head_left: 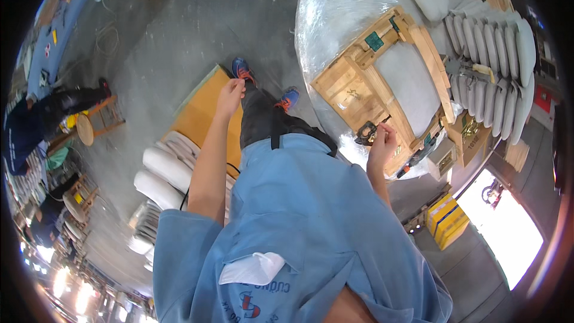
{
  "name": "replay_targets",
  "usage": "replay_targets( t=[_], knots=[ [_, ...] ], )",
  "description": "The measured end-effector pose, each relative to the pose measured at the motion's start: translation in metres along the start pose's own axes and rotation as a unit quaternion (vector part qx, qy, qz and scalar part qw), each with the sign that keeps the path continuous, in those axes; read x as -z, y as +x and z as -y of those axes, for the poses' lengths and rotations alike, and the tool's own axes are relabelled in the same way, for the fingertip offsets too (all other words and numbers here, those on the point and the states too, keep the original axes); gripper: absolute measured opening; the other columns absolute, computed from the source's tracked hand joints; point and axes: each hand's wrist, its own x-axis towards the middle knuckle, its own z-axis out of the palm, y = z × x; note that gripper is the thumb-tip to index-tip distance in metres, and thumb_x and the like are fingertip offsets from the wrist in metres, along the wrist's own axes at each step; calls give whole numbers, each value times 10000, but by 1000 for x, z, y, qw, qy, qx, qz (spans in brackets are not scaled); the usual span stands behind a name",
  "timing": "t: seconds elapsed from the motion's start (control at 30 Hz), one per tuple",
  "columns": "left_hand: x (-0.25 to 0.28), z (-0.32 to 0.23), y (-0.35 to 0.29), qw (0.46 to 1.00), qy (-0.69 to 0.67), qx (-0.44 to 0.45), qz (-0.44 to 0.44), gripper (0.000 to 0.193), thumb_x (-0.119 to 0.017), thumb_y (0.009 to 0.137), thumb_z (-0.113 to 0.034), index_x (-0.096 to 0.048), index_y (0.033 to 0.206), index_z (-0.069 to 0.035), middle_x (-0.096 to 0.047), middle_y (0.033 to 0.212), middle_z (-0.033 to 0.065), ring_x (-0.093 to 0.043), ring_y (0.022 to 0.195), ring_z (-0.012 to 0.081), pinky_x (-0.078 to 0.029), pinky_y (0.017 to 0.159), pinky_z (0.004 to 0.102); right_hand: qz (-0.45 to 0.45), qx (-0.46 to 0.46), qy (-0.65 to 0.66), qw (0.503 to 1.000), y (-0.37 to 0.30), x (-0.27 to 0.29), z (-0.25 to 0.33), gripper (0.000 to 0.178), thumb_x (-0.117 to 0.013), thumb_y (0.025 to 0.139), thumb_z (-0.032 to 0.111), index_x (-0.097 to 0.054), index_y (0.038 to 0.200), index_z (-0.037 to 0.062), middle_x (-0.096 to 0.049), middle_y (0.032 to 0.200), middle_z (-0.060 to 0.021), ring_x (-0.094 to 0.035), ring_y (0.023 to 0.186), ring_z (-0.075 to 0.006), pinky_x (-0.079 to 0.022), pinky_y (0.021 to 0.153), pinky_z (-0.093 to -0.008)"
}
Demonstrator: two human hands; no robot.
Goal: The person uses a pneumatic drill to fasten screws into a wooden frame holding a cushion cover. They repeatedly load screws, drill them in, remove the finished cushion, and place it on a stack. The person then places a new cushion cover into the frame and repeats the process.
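My left hand (pixel 231 97) hangs above my leg on the left, its fingers drawn together. Whether anything small sits between them is hidden. Over the near edge of a wooden chair frame (pixel 376 90), my right hand (pixel 381 142) pinches its fingertips. What they hold, if anything, is too small to name. Just left of those fingers lies a dark, looped tool (pixel 366 133). Small brass-coloured hardware (pixel 354 93) is scattered on the wooden panel beyond. A power drill (pixel 418 157) with a red-orange tip rests to the right of this hand.
The frame stands on a plastic-wrapped round surface (pixel 320 18). Grey cushions (pixel 487 42) are stacked at the far right. A cardboard box (pixel 469 137) sits near the drill. More cushions (pixel 164 167) and an orange-tan board (pixel 206 107) lie left. Co-workers sit at the far left.
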Motion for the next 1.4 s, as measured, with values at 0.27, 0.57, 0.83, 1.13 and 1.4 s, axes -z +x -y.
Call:
replay_targets(
  t=[0.27, 0.57, 0.83, 1.13, 1.4],
  knots=[
    [-4, 127, -20, 958, 253, 132, 42, 531, -592, 1039, -471, -704, 1291, -17, -760, 1194, 232, -705, 1196, 393, -539, 1023, 456, 282, -199, -55, 937, -48, 13, -94, 174, -697, 1037, 133, -716, 1193, 58, -610, 722, 24, -548, 647, -65, -449, 610, -207],
    [45, 228, -32, 965, 121, 230, -39, 541, -602, 1026, -454, -714, 1304, -4, -753, 1227, 258, -709, 1193, 405, -537, 1034, 463, 370, -244, -57, 895, 12, -11, -42, 260, -696, 1040, 226, -684, 1251, 73, -741, 963, -58, -733, 846, -143, -576, 671, -274],
    [39, 168, 21, 971, 169, 170, 0, 526, -602, 1026, -438, -723, 1286, 3, -762, 1197, 253, -721, 1167, 401, -546, 1010, 466, 349, -189, 4, 918, -20, -32, -60, 317, -713, 984, 149, -679, 1284, 53, -744, 1067, -95, -717, 1017, -177, -594, 756, -322],
    [-26, 12, 83, 970, 220, -4, 103, 450, -596, 1052, -401, -729, 1223, -6, -780, 1138, 200, -740, 1105, 348, -556, 962, 431, 320, -198, 83, 923, -22, -31, -25, 385, -699, 1039, 308, -644, 1334, 67, -740, 1076, -61, -711, 966, -138, -516, 754, -270],
    [-89, -136, 68, 986, 102, -7, 135, 355, -572, 1090, -320, -706, 1264, -41, -760, 1082, 96, -720, 894, 200, -572, 807, 360, 193, -190, 239, 933, 13, -23, -22, 267, -655, 1044, 216, -677, 1244, 40, -749, 1006, -74, -747, 887, -169, -558, 753, -282]
  ],
)
